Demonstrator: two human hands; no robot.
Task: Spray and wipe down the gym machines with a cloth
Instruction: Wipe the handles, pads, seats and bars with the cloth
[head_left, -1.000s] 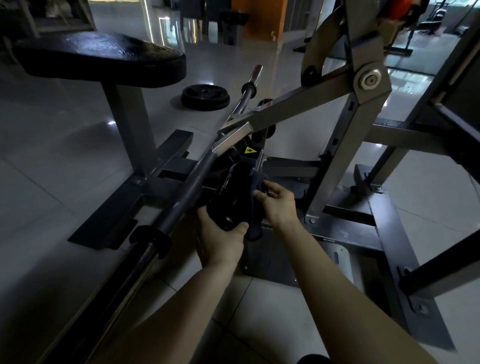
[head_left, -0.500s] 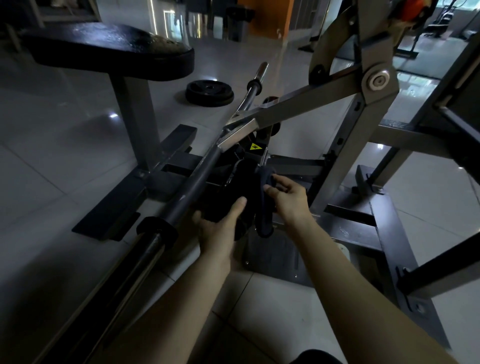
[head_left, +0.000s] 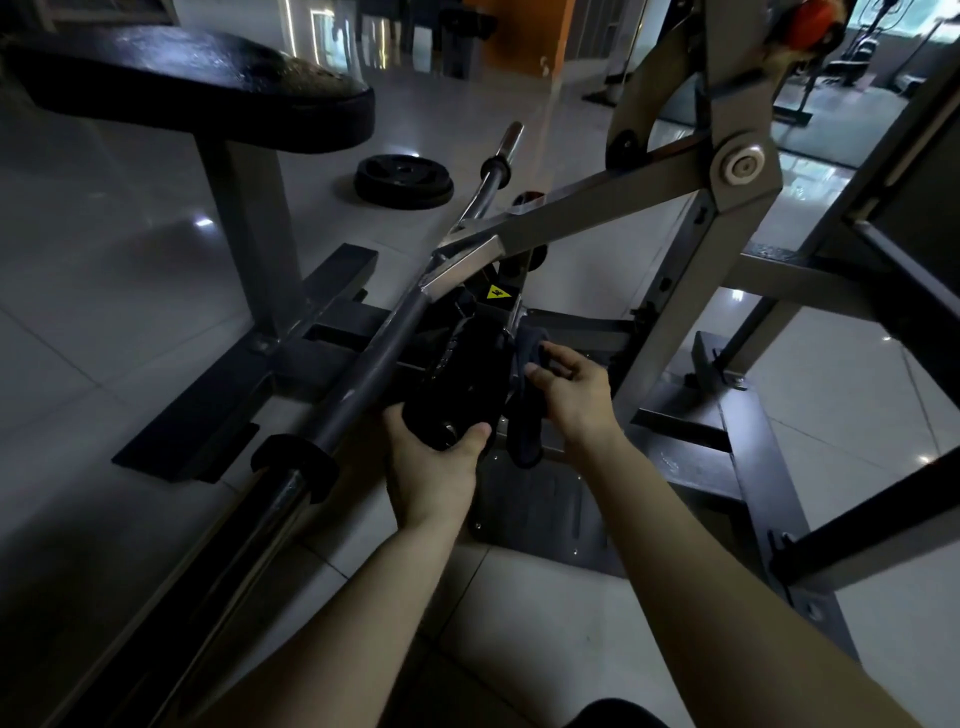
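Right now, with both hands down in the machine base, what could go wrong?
1. Pinch: the left hand grips the black machine part and the right hand works beside it, both below the grey steel lever arm, next to a yellow triangular warning sticker. If the arm moves, fingers could be caught.
2. Snag: the dark grey cloth hangs loose below the right hand and may catch on the frame.

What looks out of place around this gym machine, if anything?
A black round weight plate lies flat on the pale tiled floor beyond the grey metal machine, on its own. A long grey metal barbell also runs slanted through the machine's frame. Both look left lying about.
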